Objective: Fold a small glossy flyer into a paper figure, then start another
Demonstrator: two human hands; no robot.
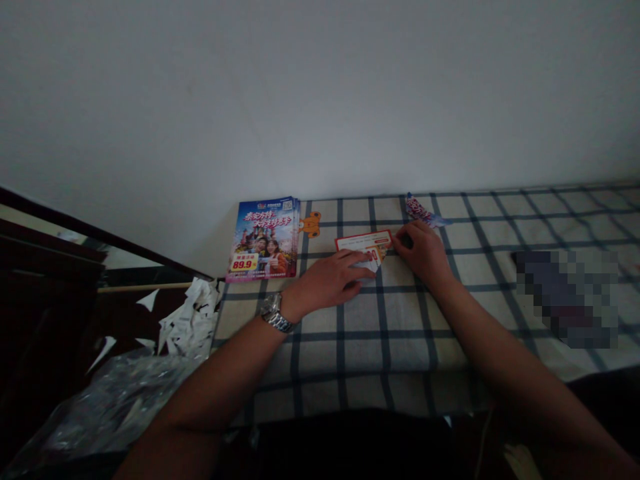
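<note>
A red-and-white paper flyer [363, 243] lies on the checked cloth [380, 333] near the wall. My left hand [333, 280], with a metal watch on the wrist, lies flat over the flyer's near left part, fingers stretched and pressing it down. My right hand [423, 253] has its fingers curled at the flyer's right edge, pinching the paper. A stack of colourful flyers [265, 238] sits to the left of my hands.
An orange toy-like piece [311, 224] lies beside the stack. A small folded coloured paper [420, 211] rests by the wall. White paper scraps [190, 320] and a clear plastic bag [105, 407] are left of the table edge. A blurred dark object [567, 297] sits at right.
</note>
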